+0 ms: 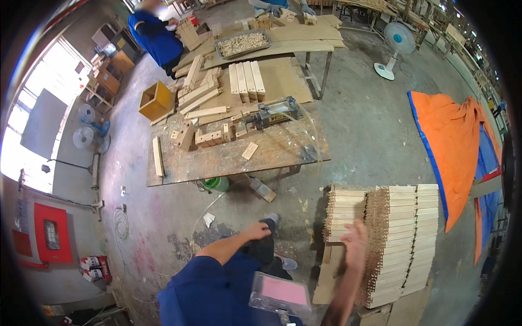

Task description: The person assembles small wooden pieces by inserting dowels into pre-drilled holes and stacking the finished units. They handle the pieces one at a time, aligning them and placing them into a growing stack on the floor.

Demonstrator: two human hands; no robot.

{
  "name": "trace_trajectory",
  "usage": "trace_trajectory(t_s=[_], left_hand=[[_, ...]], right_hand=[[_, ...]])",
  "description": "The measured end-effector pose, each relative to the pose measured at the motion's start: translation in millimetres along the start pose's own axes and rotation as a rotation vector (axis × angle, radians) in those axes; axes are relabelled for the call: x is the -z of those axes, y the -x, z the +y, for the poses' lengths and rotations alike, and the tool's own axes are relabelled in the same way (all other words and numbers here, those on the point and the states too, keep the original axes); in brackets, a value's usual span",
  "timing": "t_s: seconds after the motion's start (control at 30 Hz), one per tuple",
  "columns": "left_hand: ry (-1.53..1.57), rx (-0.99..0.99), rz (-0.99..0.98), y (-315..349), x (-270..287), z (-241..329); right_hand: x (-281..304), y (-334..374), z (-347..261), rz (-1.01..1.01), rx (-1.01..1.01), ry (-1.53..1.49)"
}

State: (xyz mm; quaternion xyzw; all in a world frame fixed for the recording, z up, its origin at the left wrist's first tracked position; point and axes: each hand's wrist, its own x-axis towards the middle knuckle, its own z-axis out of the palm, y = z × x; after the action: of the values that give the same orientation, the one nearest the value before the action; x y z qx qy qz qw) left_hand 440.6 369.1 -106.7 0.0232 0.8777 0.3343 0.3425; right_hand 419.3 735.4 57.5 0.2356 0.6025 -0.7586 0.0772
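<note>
My right hand (356, 239) reaches over the stacked wooden strips (399, 239) at the right, its fingers apart with nothing in them; whether it touches a strip I cannot tell. The strips are pale, laid in neighbouring rows on brown cardboard (329, 266). My left hand (256, 231) lies over my dark trouser leg, fingers stretched forward and holding nothing. Ahead stands a worn wooden workbench (217, 163). On it are a metal pneumatic cylinder (277, 112), drilled wooden blocks (209, 138), a small loose block (250, 150) and a lone strip (157, 156).
Several long pieces (246, 79) and a tray of small wooden parts (243, 44) lie farther back. A yellow box (156, 101) sits left of the bench, a green bucket (216, 183) beneath it. A co-worker in blue (155, 38) stands far left. An orange tarp (448, 141) and white fan (397, 46) are right.
</note>
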Motion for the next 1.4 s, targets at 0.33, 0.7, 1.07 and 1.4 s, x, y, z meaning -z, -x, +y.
trace_trajectory(t_s=[0.33,0.7,1.07,1.4], left_hand=[[0.09,-0.051,1.041,-82,327,-108],[0.877,0.023,0.639,-238,527,-130],[1.156,0.112,0.473,-318,581,-124],[1.187,0.237,0.537,-371,562,-59]], right_hand=[[-124,71,261,0.53,-0.837,0.108],[-305,-62,165,0.395,-0.515,0.065],[-478,-353,-48,-0.096,0.074,0.289],[-579,-600,-51,-0.617,-0.141,0.624]])
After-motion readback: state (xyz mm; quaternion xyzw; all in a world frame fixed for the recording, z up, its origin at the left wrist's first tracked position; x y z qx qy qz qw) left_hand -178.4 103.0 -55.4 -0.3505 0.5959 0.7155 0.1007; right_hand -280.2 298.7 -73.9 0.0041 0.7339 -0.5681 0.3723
